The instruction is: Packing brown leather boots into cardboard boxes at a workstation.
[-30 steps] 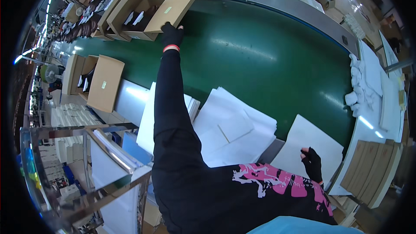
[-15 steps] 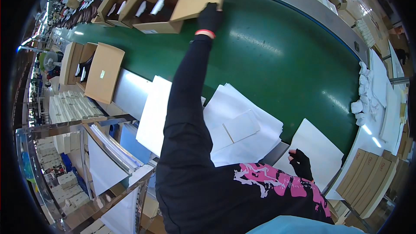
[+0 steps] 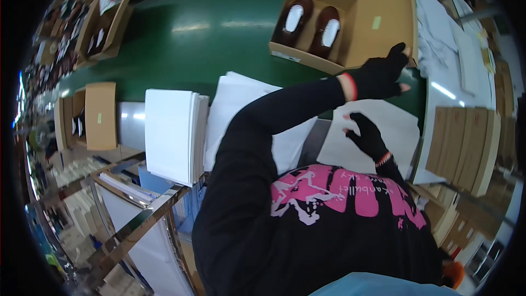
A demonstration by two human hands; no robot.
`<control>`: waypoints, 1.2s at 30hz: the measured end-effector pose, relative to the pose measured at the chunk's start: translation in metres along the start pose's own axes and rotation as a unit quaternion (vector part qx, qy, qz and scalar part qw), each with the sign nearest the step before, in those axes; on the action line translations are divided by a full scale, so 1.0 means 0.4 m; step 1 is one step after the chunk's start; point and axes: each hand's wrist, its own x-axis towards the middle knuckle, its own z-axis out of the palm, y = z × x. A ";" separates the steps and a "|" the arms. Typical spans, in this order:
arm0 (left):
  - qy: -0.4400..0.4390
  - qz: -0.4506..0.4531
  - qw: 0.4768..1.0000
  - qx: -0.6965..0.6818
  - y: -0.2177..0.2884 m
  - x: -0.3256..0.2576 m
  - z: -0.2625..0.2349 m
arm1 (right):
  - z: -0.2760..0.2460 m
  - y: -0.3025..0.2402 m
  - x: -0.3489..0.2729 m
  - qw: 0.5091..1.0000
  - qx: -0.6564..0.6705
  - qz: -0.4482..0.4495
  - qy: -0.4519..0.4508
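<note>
Progress seems to be at an early stage: the open shoe box (image 3: 334, 22) now lies on the green conveyor belt (image 3: 208, 38) just in front of the person, and the pair of brown shoes (image 3: 309, 22) inside is not covered with paper yet. The left hand (image 3: 381, 74) (in a black glove) closes its grip on the edge of the raised lid. The right hand (image 3: 366, 134) rests with spread fingers on a white paper sheet (image 3: 378, 142) on the desk (image 3: 134, 118), holding nothing. A thick stack of white sheets (image 3: 172, 134) waits beside. I judge that wrapping and closing are left. Compared with half a second ago, the box has come much nearer, and the left arm, then stretched far, is bent.
</note>
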 end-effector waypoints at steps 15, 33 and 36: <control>-0.244 -0.033 0.863 0.440 -0.342 -0.122 -0.045 | -0.020 0.353 0.241 0.970 -0.148 0.135 0.137; -0.189 0.048 0.932 0.307 -0.248 0.076 -0.014 | -0.433 0.327 0.131 0.997 0.063 0.043 0.021; -0.263 0.011 0.946 0.188 -0.089 -0.082 -0.014 | -0.430 0.218 -0.029 0.999 0.024 0.023 -0.029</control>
